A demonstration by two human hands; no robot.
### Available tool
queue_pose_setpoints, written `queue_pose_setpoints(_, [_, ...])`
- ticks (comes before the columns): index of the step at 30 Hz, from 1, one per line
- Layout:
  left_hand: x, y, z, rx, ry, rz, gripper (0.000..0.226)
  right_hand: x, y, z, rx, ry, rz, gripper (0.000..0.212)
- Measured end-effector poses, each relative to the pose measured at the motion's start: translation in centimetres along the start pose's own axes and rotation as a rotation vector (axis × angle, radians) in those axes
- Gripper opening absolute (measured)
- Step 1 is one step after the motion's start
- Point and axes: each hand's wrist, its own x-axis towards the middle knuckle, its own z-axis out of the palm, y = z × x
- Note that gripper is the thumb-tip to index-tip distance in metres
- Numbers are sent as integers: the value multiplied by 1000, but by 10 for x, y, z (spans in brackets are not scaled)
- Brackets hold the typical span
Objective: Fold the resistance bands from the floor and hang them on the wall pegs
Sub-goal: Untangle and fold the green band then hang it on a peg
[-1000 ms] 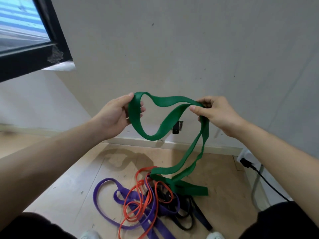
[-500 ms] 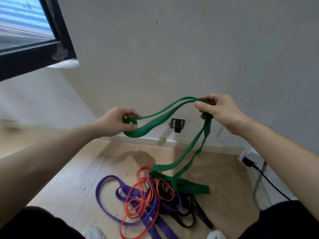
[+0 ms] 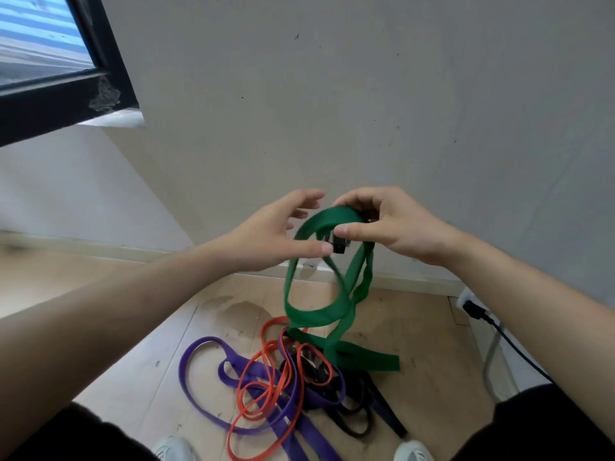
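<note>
Head view: green band (image 3: 319, 314) hangs in gathered loops, long axis roughly vertical. Its top is at hand height in front of the wall (image 3: 332, 111), and its lower end lies flat on the floor (image 3: 133, 377), pointing right. Left hand (image 3: 276, 234) is open with fingers spread and relaxed, thumb out toward the band, just beside it; can't tell if it touches. Right hand (image 3: 392, 227) pinches the top of the loops, thumb in front and fingers curled over. Both forearms reach forward. On the floor below, left to right: purple band (image 3: 199, 404), orange band (image 3: 266, 387) and black bands (image 3: 352, 424), tangled, with the green end on top. Light wood floor, grey wall, dark-framed window (image 3: 50, 61) upper left, black plug (image 3: 474, 309) low on the right.
</note>
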Motion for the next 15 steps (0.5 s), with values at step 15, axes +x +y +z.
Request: queue_pose_setpoints(15, [-8, 25, -17, -242, 130, -1, 29, 12, 35, 24, -127, -291, 178, 24])
